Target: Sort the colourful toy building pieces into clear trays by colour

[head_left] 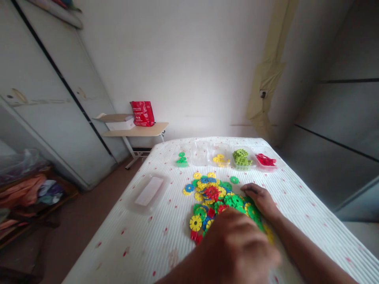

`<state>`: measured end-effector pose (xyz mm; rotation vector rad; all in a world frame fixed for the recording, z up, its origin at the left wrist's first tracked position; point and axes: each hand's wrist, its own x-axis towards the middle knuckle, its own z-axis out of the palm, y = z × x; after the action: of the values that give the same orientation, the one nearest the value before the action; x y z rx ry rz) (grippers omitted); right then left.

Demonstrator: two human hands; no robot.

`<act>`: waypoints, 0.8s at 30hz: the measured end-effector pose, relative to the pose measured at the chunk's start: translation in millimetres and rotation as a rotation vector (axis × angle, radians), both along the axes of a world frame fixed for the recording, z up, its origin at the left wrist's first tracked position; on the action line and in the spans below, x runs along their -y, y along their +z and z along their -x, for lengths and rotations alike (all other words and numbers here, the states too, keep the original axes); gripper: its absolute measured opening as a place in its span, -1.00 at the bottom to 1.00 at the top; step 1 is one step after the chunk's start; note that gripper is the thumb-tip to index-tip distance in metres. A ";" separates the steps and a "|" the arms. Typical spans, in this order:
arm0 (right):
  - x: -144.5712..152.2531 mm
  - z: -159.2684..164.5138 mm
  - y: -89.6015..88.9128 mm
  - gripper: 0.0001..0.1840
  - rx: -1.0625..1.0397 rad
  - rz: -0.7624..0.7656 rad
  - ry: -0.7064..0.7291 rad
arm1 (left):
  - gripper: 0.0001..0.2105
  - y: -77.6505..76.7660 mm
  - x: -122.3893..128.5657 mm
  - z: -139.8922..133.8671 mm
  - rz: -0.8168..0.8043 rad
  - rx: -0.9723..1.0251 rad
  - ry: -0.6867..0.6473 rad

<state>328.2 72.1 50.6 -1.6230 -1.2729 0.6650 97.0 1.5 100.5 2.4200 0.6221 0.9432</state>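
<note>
A mixed pile of flat, notched plastic disc pieces [211,192] in green, yellow, blue and red lies on the table, with small red blocks among them. My left hand [233,248] is over the near part of the pile, smeared by motion; its fingers are hidden. At the pile's right edge rests my right hand [262,199], fingers stretched leftward next to the green pieces, with nothing visible in them. A single green disc [234,180] lies just beyond its fingertips.
Along the table's far side stand clear tubs with green discs [181,160], yellow discs [220,159], lime-green pieces [242,157] and red pieces [265,160]. A clear plastic box [164,185] sits at left. Behind, a side table [148,131] bears a red bag [142,113].
</note>
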 end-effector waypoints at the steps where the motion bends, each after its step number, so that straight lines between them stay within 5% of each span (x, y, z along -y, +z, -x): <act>1: -0.2 -0.2 -0.5 -0.75 0.006 -0.005 0.002 | -0.80 13.1 -26.4 6.4 -0.020 -0.047 -0.018; 3: -1.3 -0.4 -1.4 -0.74 0.021 -0.006 0.009 | -0.77 17.9 -71.7 24.9 -0.029 -0.057 0.158; 7: -8.0 2.1 1.9 -0.67 0.103 0.005 0.071 | -0.74 -25.5 -120.0 59.4 -0.010 -0.047 0.494; 12: -23.6 25.9 18.5 -0.65 0.424 -0.108 0.150 | -0.69 -67.3 -129.3 63.8 -0.015 -0.068 0.511; 17: -34.9 56.9 21.8 -0.75 0.695 -0.009 0.260 | -0.65 -73.8 -131.4 59.8 0.026 -0.084 0.499; 24: -22.4 55.8 11.9 -0.87 0.578 0.007 0.241 | -0.64 -81.0 -138.7 65.1 0.091 -0.019 0.543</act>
<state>272.4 94.4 62.5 -1.7487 -1.9041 0.3434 31.9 140.2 19.5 2.2163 1.3399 1.0646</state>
